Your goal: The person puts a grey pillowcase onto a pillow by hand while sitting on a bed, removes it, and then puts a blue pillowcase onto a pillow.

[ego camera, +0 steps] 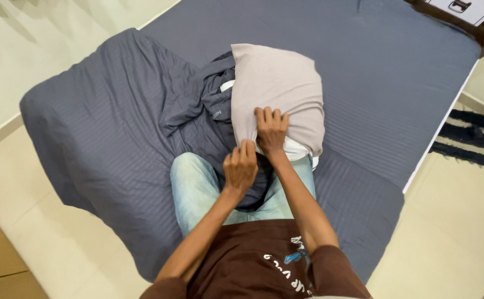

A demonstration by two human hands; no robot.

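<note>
The left hand [240, 166] is pinching the lower edge of the beige cover [278, 91], fingers pressed together on the cloth, just above the person's knees. The right hand [271, 130] is gripping the same cover beside it, fingers curled into the fabric, while the pillow [296, 150] is lying on the bed [386, 72] next to a crumpled grey sheet [211, 94].

Plump beige pillow [278, 91] lies on grey bedsheet [386, 72].

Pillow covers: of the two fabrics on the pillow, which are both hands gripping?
The beige cover; left hand and right hand pinch its lower edge, while the dark grey one lies bunched alongside.
</note>
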